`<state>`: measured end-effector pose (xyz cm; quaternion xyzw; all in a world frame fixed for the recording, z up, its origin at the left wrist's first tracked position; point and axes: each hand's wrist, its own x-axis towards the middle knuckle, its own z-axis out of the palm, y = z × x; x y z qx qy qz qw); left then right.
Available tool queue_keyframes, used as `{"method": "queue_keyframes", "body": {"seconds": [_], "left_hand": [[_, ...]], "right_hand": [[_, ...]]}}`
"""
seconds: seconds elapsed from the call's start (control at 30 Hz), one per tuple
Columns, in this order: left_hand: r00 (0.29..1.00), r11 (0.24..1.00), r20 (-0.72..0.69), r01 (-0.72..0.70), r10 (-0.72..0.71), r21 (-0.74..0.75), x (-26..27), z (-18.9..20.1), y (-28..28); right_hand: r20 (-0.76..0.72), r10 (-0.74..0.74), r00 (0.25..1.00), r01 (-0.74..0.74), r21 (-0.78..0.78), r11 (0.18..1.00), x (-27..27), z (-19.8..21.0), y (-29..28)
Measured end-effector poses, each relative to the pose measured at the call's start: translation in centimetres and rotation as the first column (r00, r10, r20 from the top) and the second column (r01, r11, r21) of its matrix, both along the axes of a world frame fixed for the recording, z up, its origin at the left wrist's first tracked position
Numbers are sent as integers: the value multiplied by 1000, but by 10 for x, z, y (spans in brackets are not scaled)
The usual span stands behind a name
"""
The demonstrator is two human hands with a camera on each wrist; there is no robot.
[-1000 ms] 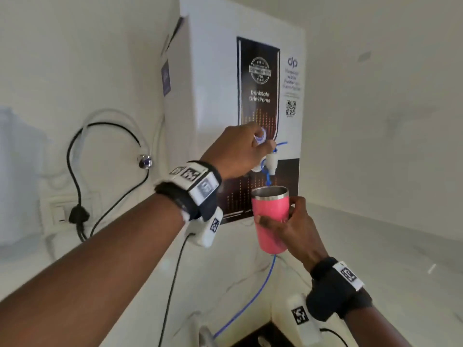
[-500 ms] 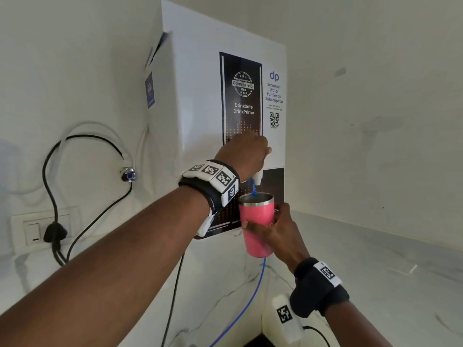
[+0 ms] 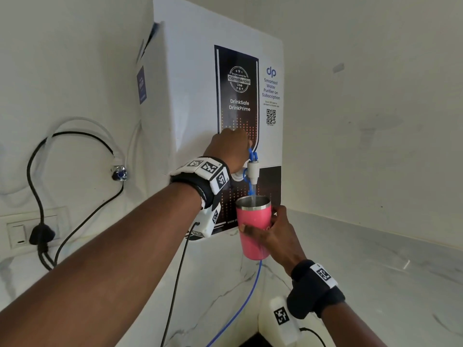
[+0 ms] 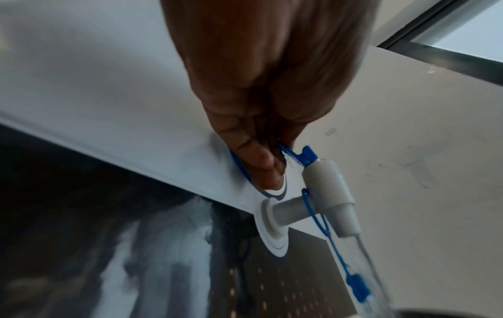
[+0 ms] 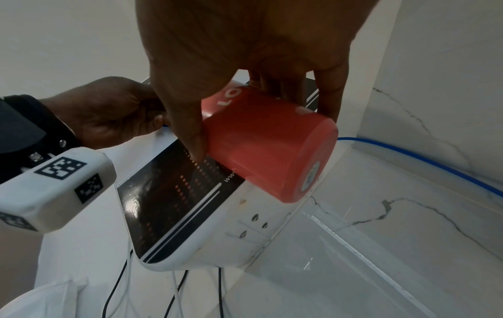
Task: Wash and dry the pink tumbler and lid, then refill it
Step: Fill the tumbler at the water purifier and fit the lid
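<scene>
The pink tumbler (image 3: 253,229) stood upright directly beneath the purifier's spout (image 3: 252,171), gripped by the right hand (image 3: 275,237); the left hand (image 3: 229,149) above pinched the blue tap lever (image 4: 295,155)

My left arm reaches up and forward, the wrist banded in black, and my left hand (image 3: 229,149) sits high with its fingers (image 4: 261,163) bunched and curled, pinching the blue tap lever (image 4: 296,156). My right arm comes in lower, wrist bent upward; my right hand (image 3: 274,236) wraps the pink tumbler (image 3: 254,230), thumb across its front, fingers curled round the far side.
</scene>
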<state>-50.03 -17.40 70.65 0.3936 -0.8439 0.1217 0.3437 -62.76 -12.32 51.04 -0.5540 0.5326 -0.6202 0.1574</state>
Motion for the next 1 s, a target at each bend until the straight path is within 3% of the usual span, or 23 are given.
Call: {"method": "queue_keyframes", "body": {"seconds": [1.0], "left_hand": [[1000, 999, 26, -5, 6, -40, -1, -2, -4]], "right_hand": [[-12, -9, 1000, 8, -19, 1000, -7, 3, -4]]}}
